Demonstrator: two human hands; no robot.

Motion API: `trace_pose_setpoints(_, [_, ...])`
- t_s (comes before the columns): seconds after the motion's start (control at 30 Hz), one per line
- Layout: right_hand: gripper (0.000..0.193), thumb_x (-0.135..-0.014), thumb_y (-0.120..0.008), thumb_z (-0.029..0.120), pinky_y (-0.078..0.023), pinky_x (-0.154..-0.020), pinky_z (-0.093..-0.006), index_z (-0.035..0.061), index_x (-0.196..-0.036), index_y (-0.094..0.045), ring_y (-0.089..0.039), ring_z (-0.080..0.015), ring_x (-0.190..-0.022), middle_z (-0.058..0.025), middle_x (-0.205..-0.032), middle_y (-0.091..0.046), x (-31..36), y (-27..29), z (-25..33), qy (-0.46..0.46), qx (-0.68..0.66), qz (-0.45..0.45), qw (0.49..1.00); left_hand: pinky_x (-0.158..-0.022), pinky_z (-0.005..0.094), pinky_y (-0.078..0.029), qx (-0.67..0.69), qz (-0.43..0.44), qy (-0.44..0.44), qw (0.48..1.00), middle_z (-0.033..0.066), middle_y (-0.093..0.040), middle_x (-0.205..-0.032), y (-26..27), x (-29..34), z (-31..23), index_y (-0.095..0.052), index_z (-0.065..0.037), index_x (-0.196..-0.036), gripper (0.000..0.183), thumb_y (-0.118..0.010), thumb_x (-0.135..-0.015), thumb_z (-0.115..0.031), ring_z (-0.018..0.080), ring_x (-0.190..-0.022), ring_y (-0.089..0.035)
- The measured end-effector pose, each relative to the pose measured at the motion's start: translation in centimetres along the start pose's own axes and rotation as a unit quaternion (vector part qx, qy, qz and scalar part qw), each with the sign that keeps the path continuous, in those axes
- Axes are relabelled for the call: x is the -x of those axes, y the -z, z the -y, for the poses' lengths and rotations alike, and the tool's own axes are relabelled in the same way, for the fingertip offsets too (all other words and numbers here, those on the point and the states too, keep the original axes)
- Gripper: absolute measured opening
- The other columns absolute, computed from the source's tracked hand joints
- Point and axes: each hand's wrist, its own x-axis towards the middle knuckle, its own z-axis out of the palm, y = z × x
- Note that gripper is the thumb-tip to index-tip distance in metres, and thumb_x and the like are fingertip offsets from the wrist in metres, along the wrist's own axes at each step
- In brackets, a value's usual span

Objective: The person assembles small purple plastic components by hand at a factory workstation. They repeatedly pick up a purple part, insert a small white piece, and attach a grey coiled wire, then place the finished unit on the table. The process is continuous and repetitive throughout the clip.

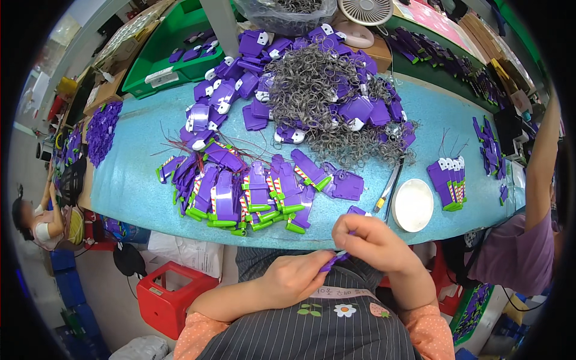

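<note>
Close to my lap, my left hand (295, 275) pinches a small purple plastic part (336, 260) with a pale spot on its top. Just above and to the right of it, my right hand (373, 241) is closed, its fingers curled; what it grips, if anything, is hidden. Another purple piece (358, 210) shows on the table edge behind the right hand. Ahead and to the left lies a pile of purple wing-like parts with green ends and red-and-white stripes (255, 191), some with thin dark red wires.
Beyond lies a heap of tangled grey wire loops (312, 84) among purple-and-white parts (225, 93). A white round dish (413, 205) and a yellow-tipped pen-like tool (380, 203) are to the right, near several striped purple parts (448, 183). A green bin (144, 75) stands far left; co-workers sit at both sides.
</note>
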Motion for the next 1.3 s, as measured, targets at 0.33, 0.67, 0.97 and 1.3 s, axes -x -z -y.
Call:
trace_pose_setpoints(0.33, [0.025, -0.079, -0.065, 0.011, -0.041, -0.057, -0.0221, 0.0043, -0.1, -0.054, -0.05, -0.0091, -0.073, -0.0042, -0.09, -0.053, 0.8, -2.9, 0.3, 0.069, 0.065, -0.229, 0.969, -0.067, 0.0265, -0.051, 0.461, -0.167, 0.288, 0.822, 0.015, -0.06, -0.104, -0.3, 0.5, -1.1, -0.046, 0.004, -0.115, 0.027, -0.047, -0.088, -0.002, 0.0184, -0.083, -0.064])
trace_pose_setpoints(0.67, [0.016, -0.081, -0.059, 0.004, -0.045, -0.062, -0.0257, -0.0006, -0.096, -0.056, -0.056, -0.017, -0.082, -0.0115, -0.1, -0.057, 0.8, -4.3, -1.7, 0.146, 0.134, -0.226, 0.954, -0.057, 0.0253, -0.05, 0.025, -0.087, 0.135, 0.987, 0.0141, -0.062, -0.084, -0.5, 0.6, 0.3, -0.05, 0.006, -0.109, 0.029, -0.055, -0.082, 0.0, 0.0201, -0.061, -0.062])
trace_pose_setpoints(0.97, [0.013, -0.089, -0.052, 0.009, -0.038, -0.061, -0.0196, 0.0027, -0.1, -0.047, -0.043, -0.0021, -0.07, 0.0025, -0.082, -0.05, 0.6, -6.3, -3.3, 0.023, -0.189, -0.243, 0.951, -0.089, 0.0266, -0.04, 0.487, -0.097, 0.209, 0.842, 0.011, -0.05, -0.116, -2.0, 0.1, 0.6, -0.031, 0.003, -0.127, 0.035, -0.039, -0.093, -0.004, 0.012, -0.105, -0.049])
trace_pose_setpoints(1.3, [0.022, -0.077, -0.067, 0.016, -0.043, -0.059, -0.0261, 0.0043, -0.092, -0.058, -0.052, -0.0115, -0.064, -0.0033, -0.072, -0.054, 0.8, 1.0, -0.6, 0.068, 0.218, -0.221, 0.948, -0.086, 0.0346, -0.047, 0.575, -0.07, 0.263, 0.772, 0.0186, -0.051, -0.116, -1.6, 0.7, 0.3, -0.031, 0.0, -0.122, 0.031, -0.038, -0.093, -0.006, 0.024, -0.1, -0.058])
